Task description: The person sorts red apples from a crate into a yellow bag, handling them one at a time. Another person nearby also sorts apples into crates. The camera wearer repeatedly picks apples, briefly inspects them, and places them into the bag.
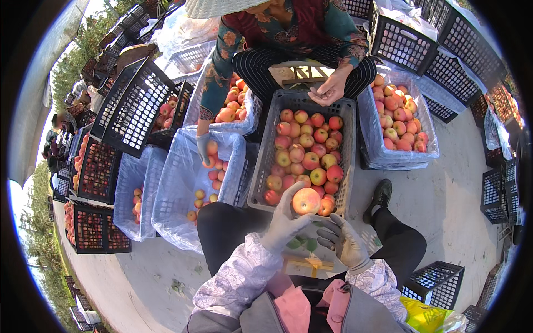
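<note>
My left hand (287, 222), in a light grey glove, holds a red-and-yellow apple (306, 201) between thumb and fingers over the near end of a grey plastic crate (353, 175). Many apples of mixed red and yellow lie in that crate. Just right of the held apple is my right hand (343, 243), gloved too, its fingers loosely curled and apart with nothing in them. Below the hands, green leaves (306, 243) and a piece of light wood (310, 263) show near the ground between my legs.
Opposite sits a person (287, 41), one gloved hand (203, 147) at apples in a plastic-lined crate (166, 200). Another lined crate (139, 162) stands left of it, and a full one (395, 160) at right. Stacked black crates (98, 170) surround us; an empty black crate (435, 283) lies at lower right.
</note>
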A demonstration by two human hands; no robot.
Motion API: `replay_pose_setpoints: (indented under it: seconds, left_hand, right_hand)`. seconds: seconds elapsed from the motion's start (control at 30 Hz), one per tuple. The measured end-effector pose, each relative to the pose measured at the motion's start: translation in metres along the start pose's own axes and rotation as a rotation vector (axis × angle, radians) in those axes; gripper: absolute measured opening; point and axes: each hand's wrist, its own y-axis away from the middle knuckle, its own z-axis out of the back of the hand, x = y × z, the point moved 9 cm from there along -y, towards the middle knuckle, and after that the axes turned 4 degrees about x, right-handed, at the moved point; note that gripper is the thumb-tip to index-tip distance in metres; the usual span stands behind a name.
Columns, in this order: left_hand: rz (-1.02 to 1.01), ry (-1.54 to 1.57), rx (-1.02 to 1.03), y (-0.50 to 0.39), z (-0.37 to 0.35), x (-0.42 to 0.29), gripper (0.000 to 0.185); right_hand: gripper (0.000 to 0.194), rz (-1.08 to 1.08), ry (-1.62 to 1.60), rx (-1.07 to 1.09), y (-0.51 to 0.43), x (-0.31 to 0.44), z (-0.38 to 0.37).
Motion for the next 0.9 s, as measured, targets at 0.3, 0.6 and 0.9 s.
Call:
replay_pose_setpoints:
  seconds: [0.3,0.6,0.9]
  left_hand:
    - [-0.421,-0.707,-0.485,0.033,0.106,-0.123,0.083]
    - [-0.546,-0.895,-0.705,0.047,0.166,-0.146,0.084]
    - [-0.521,-1.023,-0.762,0.044,0.211,-0.13,0.084]
  right_hand:
    - [0.051,-0.066,0.089,-0.079,-0.014,-0.022,0.015]
    - [0.043,-0.165,0.057,-0.128,-0.043,-0.028,0.014]
    - [0.044,-0.214,0.188,-0.206,-0.09,-0.008,0.003]
